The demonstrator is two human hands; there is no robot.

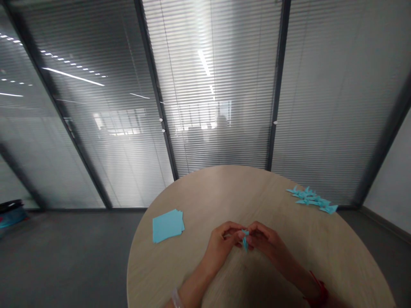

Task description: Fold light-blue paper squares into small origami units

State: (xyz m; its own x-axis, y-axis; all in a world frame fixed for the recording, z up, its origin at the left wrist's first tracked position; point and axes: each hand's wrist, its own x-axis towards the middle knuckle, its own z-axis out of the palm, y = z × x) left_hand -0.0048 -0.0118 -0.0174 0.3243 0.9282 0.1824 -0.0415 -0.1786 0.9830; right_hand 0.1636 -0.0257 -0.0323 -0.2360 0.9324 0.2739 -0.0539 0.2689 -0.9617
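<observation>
A small folded piece of light blue paper is pinched between my two hands just above the round wooden table. My left hand has its fingers curled and closed on the paper's left side. On the paper's right side, my right hand grips it in the same way with bent fingers. Both forearms come in from the bottom edge. A red band sits on my right wrist and a pale band on my left.
A stack of flat light blue paper sheets lies on the table to the left. Several folded blue paper pieces are grouped near the table's far right edge. Glass walls with blinds stand behind; grey floor surrounds the table.
</observation>
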